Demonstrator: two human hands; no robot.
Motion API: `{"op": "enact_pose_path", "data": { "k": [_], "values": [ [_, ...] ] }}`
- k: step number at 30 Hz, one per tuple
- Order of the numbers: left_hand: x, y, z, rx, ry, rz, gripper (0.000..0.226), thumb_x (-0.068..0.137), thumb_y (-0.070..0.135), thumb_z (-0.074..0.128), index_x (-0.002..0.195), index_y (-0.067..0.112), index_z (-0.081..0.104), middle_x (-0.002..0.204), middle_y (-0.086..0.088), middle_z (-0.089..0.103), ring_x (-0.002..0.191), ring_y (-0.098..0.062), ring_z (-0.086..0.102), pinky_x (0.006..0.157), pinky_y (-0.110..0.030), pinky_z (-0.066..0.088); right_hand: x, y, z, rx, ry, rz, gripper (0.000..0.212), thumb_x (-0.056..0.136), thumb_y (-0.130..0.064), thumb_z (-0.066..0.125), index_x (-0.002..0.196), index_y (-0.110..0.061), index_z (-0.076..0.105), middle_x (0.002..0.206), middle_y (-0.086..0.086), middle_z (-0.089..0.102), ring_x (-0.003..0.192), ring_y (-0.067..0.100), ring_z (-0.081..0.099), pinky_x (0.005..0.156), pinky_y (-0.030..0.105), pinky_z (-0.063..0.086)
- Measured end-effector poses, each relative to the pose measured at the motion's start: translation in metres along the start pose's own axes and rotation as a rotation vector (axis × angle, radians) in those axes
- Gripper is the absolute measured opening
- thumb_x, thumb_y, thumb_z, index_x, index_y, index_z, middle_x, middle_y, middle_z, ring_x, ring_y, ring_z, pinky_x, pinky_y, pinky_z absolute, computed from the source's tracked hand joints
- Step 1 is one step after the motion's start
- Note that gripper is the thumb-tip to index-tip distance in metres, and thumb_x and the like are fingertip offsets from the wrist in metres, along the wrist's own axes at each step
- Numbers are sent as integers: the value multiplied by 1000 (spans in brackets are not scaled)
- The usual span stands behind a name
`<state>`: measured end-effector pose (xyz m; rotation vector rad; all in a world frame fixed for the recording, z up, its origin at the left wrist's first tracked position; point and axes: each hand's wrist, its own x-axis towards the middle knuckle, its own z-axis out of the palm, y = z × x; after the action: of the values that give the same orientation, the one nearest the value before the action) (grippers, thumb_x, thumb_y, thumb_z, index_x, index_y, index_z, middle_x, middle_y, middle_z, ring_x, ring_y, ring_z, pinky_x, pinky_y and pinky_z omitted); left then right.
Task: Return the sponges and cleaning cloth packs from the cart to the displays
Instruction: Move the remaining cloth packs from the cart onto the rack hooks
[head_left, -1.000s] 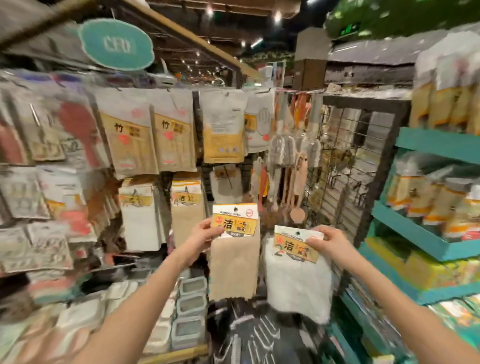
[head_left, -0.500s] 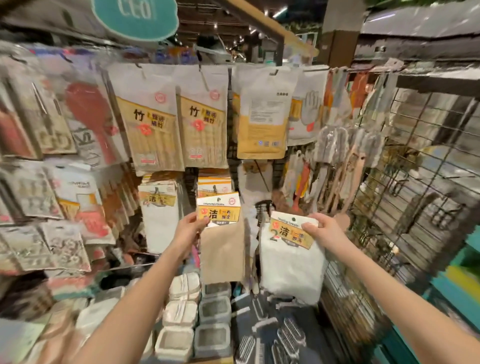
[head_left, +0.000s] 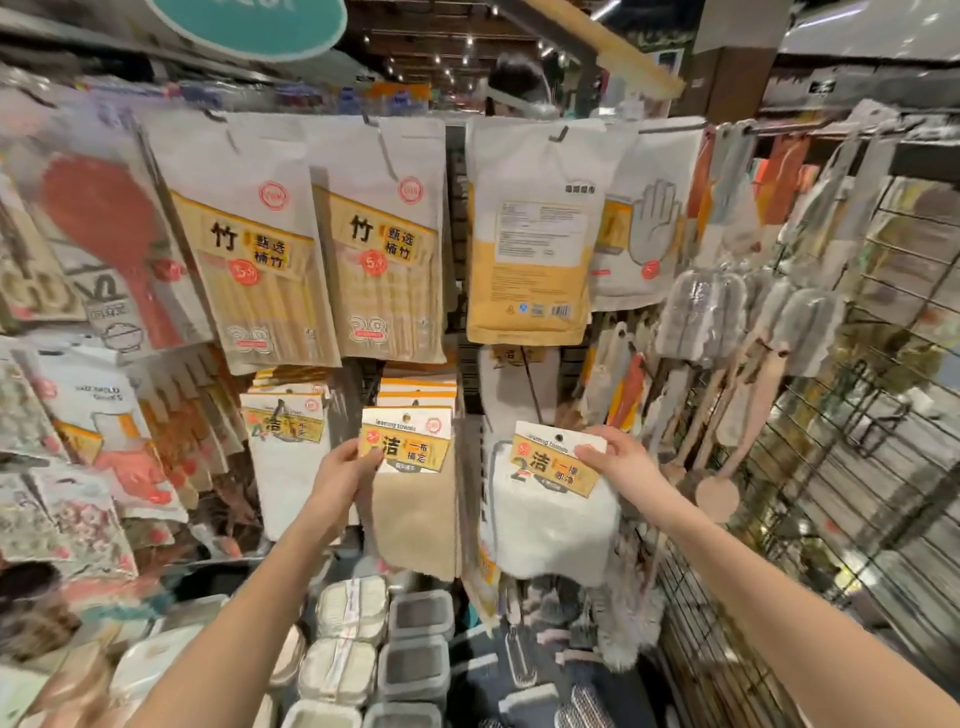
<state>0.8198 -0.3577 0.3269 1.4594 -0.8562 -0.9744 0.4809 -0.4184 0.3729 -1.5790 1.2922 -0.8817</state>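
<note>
My left hand (head_left: 343, 475) pinches the card header of a beige cleaning cloth pack (head_left: 413, 506), held up against the row of matching beige packs (head_left: 418, 395) hanging on a hook. My right hand (head_left: 615, 460) pinches the header of a white cleaning cloth pack (head_left: 553, 525), held a little lower and to the right, in front of a white pack (head_left: 511, 387) hanging behind it. Both packs hang straight down from my fingers.
Bamboo item bags (head_left: 260, 260) and a yellow pouch (head_left: 530, 239) hang above. White cloth packs (head_left: 285, 441) hang left of my left hand. Brushes (head_left: 727, 364) hang on a wire grid (head_left: 857, 467) at right. Lidded containers (head_left: 415, 660) sit below. A person's head (head_left: 519, 85) shows behind the rack.
I have stepped closer to the display. Both hands have carried the cloth packs forward and up to the hooks with the matching packs.
</note>
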Motion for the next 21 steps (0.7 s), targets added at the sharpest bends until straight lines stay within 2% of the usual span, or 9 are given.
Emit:
{"op": "enact_pose_path", "data": {
  "k": [4,6,8,10,16,21],
  "values": [
    [-3,-1,2,-43,25,30,14,94,11,55,100,13,67,93,-3,75,87,-23,69,74,-36,51,25,1,3,-12,-10,1,14,90,-13,61,104,-16,60,90,-7,65,75,-1,61,58,6,46],
    [0,-3,3,-16,67,47,13,92,13,56,97,15,67,93,-1,74,89,-25,67,79,-42,51,34,1,5,-26,-25,4,19,90,-16,62,109,-12,62,98,-2,67,83,6,64,70,15,50],
    [3,-4,3,38,83,58,12,90,17,57,99,17,66,97,0,72,96,-28,64,88,-48,48,41,4,9,-25,-41,11,24,90,-17,62,113,-10,62,106,4,68,93,15,65,84,29,51],
    [3,-3,4,77,57,88,15,91,20,58,104,18,63,102,0,70,99,-27,62,91,-48,47,43,6,12,-14,-36,24,24,91,-16,61,114,-10,62,107,5,69,95,17,66,87,34,51],
    [2,6,14,79,-78,170,26,89,29,62,114,22,56,106,2,71,98,-16,67,82,-30,49,51,13,11,-59,14,43,16,89,-18,62,105,-19,64,106,5,70,99,21,66,94,43,50],
    [8,8,10,25,-147,190,23,92,21,60,115,19,58,108,0,72,101,-19,67,94,-40,48,58,13,10,-81,55,40,20,86,-22,65,106,-22,63,111,4,68,105,23,63,98,44,47]
  ]
}}
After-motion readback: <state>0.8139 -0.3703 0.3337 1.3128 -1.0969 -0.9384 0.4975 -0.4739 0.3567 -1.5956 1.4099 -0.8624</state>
